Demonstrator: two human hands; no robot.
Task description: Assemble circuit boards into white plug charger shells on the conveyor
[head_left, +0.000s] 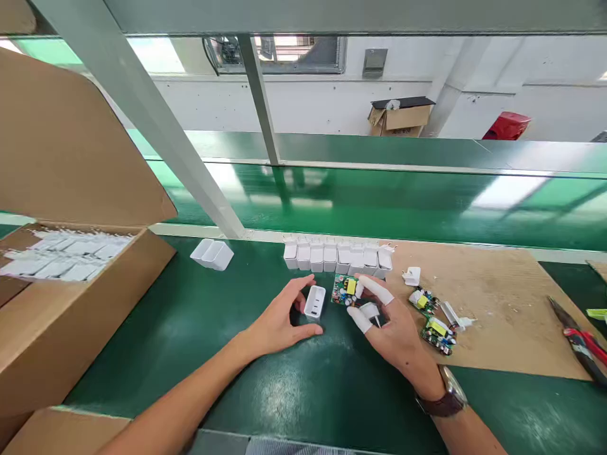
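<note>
Green covers the surface point(265, 392), and near its middle stands a white charger case point(314, 302) with slots in its top face. The left hand point(283, 321) is spread around this case, index finger stretched past its upper left corner and thumb reaching below it; the other fingers curl beside its left side, and whether they touch it cannot be told.

Just right of the case, the right hand point(398, 332) pinches a small circuit board point(344, 289) with a yellow part on it, between thumb and index finger, both wearing white finger covers. A white plug piece point(370, 311) sits between the same fingers, under the palm side. A watch point(448, 395) with a dark strap is on the right wrist.

Behind the hands, a row of white cases point(330, 256) stands side by side along the back edge, with a few more white cases point(212, 254) grouped to the left. A large cardboard box point(90, 297) at far left is open and holds layers of white pieces point(69, 253).

On the right lies a brown board point(497, 309), carrying loose circuit boards point(437, 333), a small white part point(412, 275) and pliers point(581, 338) with red and black handles, which reach over its right edge.
</note>
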